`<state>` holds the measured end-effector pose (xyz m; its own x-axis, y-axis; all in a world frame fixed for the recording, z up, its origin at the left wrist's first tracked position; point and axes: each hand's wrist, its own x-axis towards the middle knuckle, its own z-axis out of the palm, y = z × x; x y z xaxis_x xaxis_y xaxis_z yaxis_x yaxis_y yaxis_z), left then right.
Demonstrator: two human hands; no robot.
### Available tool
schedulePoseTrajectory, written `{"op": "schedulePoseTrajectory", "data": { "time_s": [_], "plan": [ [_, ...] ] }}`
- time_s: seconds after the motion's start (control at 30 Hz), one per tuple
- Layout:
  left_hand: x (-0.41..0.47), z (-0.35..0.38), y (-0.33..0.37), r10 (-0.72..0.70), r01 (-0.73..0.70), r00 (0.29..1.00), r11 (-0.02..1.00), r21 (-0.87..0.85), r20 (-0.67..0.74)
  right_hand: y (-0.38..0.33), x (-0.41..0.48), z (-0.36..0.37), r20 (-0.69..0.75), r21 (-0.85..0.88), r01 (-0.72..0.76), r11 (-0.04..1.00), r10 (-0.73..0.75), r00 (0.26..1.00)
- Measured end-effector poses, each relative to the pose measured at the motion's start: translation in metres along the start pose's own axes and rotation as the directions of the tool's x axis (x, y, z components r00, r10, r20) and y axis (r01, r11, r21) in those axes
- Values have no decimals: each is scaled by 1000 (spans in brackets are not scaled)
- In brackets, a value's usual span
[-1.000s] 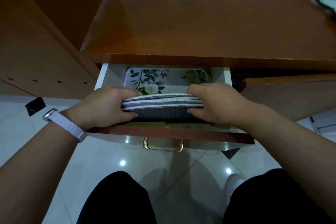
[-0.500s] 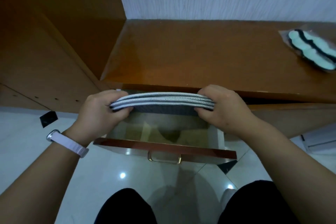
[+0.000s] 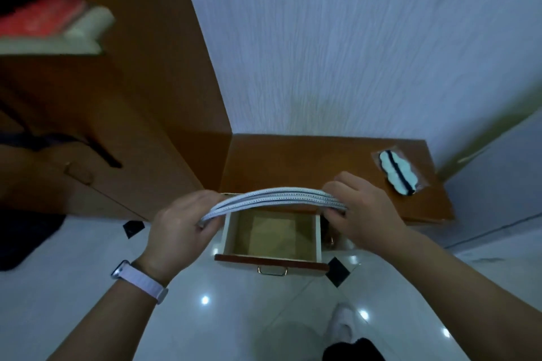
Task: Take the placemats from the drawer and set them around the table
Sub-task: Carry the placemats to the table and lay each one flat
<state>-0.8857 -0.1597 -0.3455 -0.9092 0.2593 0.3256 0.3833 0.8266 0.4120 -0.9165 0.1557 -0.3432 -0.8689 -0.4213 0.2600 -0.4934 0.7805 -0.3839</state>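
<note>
A stack of placemats with pale stitched edges arches between my two hands, seen edge-on above the drawer. My left hand grips its left end, and my right hand grips its right end. Below them the drawer stands pulled out of a low wooden cabinet. Its bare inside shows a pale liner and nothing else. The dining table is not in view.
A tall wooden wardrobe rises at the left, with folded red and white cloth on a shelf. A sealed packet lies on the cabinet top at the right. White glossy floor tiles lie below; a white wall stands behind.
Both hands have lifted the placemat stack up out of the drawer and well above it. The camera has risen and pulled back, so the drawer looks smaller and lower.
</note>
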Motion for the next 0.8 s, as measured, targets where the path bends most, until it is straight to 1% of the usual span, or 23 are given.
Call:
{"op": "schedulePoseTrajectory", "data": {
  "time_s": [0.17,0.3,0.37,0.57,0.8],
  "plan": [
    [-8,-90,32,68,-67,994,998,9,-84,-70,-6,-78,-63,-65,6,998,-11,998],
    [-42,-142,43,93,-95,988,995,-9,-125,-127,-20,-109,-72,-79,33,996,-39,997],
    [-64,-166,45,86,-87,985,996,-1,-153,-156,-26,-117,-74,-86,59,995,-65,995],
    [-131,-224,42,26,-16,967,999,40,-253,-229,-28,-126,-54,-62,212,975,-215,975],
    [-227,-274,35,-150,192,918,978,81,-366,-303,-8,-102,49,23,388,921,-389,920]
  ]
}}
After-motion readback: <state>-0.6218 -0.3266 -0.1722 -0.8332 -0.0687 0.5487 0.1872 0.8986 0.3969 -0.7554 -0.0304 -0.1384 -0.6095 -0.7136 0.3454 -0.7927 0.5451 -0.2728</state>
